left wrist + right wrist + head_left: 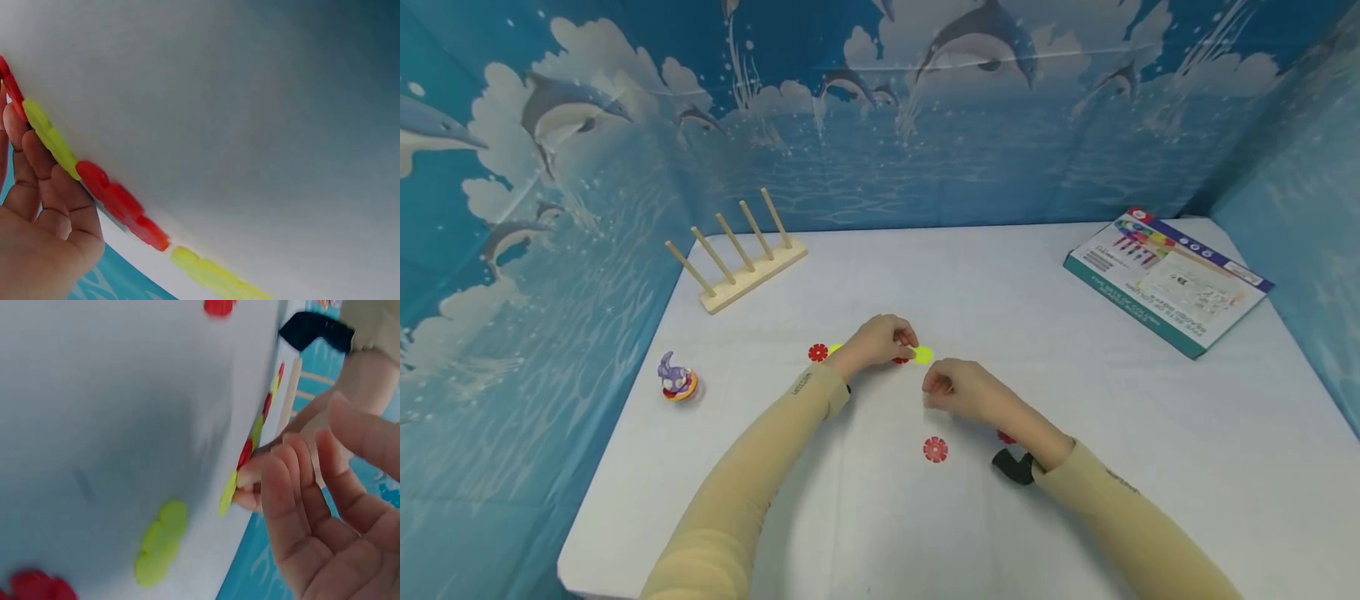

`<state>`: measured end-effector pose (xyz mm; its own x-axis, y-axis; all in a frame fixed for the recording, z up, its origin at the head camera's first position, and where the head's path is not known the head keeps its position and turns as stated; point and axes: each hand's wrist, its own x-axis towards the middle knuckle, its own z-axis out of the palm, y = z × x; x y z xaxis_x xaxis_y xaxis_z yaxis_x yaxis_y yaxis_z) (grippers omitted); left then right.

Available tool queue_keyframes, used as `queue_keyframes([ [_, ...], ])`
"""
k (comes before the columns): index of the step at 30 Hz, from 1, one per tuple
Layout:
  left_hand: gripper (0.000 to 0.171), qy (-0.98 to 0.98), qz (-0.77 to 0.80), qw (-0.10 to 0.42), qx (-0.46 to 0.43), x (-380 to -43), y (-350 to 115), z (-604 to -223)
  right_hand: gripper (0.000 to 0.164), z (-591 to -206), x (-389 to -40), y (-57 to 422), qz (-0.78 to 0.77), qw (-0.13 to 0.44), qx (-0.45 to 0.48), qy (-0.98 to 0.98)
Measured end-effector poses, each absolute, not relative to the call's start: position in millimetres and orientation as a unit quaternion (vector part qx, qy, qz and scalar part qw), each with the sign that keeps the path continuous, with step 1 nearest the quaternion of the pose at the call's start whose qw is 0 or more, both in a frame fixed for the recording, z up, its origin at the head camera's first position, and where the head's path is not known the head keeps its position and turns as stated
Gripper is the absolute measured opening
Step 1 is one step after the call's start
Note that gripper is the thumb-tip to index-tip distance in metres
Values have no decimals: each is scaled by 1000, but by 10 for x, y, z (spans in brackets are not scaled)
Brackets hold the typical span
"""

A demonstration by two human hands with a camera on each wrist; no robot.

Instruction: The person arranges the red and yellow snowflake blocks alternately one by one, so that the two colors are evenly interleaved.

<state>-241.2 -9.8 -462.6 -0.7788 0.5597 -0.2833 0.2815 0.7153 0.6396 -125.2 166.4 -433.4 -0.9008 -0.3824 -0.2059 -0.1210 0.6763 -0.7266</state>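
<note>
a pale wooden rack [755, 278] stands at the far left of the white table [1037, 325], its five thin pegs rising in a row from a long, flat base set at a slant. nearer, by the left edge, sits a small purple toy figure [674, 377] with a red and yellow round base. at the far right lies a flat box [1172, 279], printed side up, teal along its near side, with a purple strip along the opposite edge. behind hangs a blue cloth [940, 179] printed with dolphins, white splashes and rippling water.
</note>
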Motion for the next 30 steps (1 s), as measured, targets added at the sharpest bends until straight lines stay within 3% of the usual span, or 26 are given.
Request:
queue_keyframes([
  [6,11,894,301,239,230,-2422,-91,-4625,14,-4433,-995,1670,-369,216,-183,885],
  [15,11,897,294,239,228,-2409,-97,-4633,26,-4519,-797,1594,-311,204,-166,913],
  [30,10,895,300,237,229,-2412,-107,-4640,26,-4472,-762,1505,-303,222,-124,918],
])
